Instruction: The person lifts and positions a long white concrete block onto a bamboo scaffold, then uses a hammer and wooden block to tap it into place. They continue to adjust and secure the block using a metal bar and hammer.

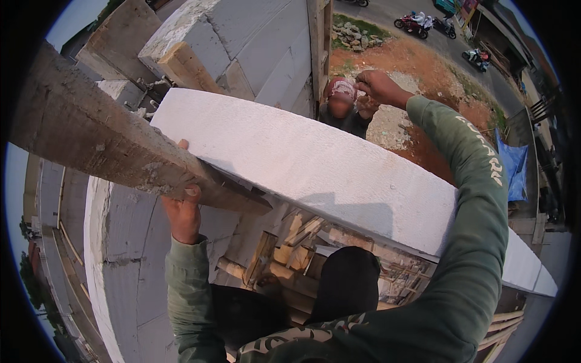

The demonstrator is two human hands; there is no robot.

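Observation:
My left hand (183,213) grips the lower edge of a rough, cement-stained wooden beam (115,136), thumb on the near face and a fingertip showing past the far edge. The beam slants in from the upper left and ends above the gap in front of me. My right hand (382,89) reaches out beyond the white block wall (302,154), its fingers pinched together. What they hold, if anything, is too small to make out. Just below it, another person in a red and white cap (343,89) lifts a hand (366,107) close to mine.
Wall sections of pale blocks (242,42) rise ahead and at left (130,242). Under me lie bamboo poles and timber offcuts (293,260). An upright wooden post (321,48) stands beside the person below. Beyond are red soil (423,72), a blue tarp (512,166) and a road with motorbikes (414,24).

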